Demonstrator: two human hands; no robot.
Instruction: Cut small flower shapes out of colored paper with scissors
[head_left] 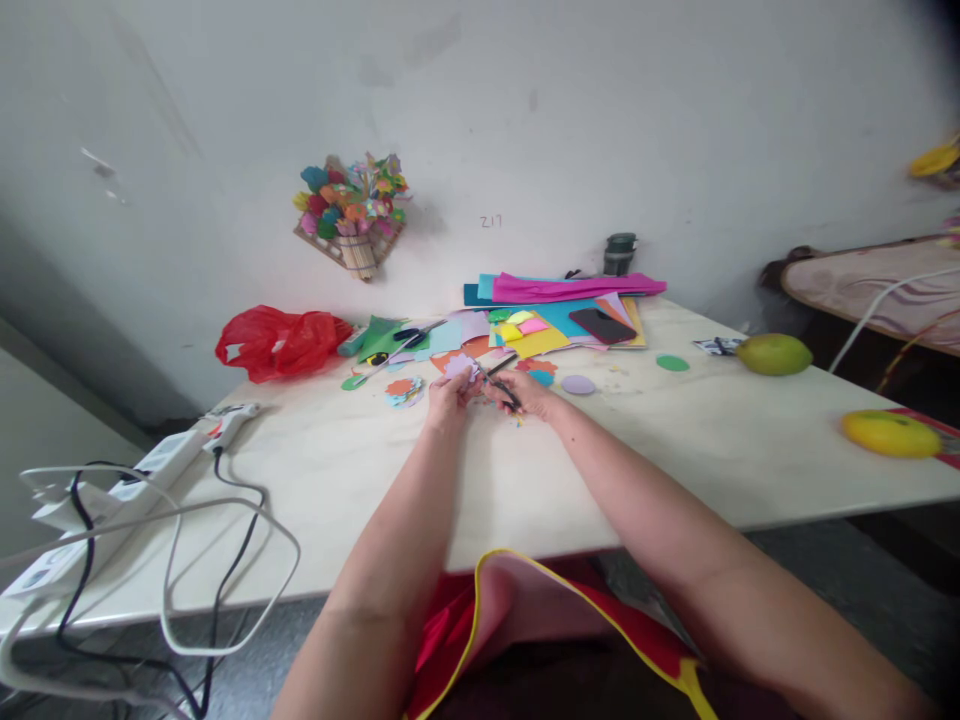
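Head view: we are working both hands close together over the white table (517, 490).
Left hand (448, 392): we are pinching the lavender flower (459, 368) by its lower edge.
Right hand (531, 392): we are gripping the dark scissors (511, 399) by the handles; how far the blades are parting, we cannot tell.
Lavender flower: it is sitting at about twelve to one o'clock from the left hand, the nearer one, and between nine and ten from the right.
Scissors' long axis: it seems to be running from four o'clock toward ten, flower-side.
Stacked cut-outs (405, 391): they are lying at nine o'clock from the left hand.
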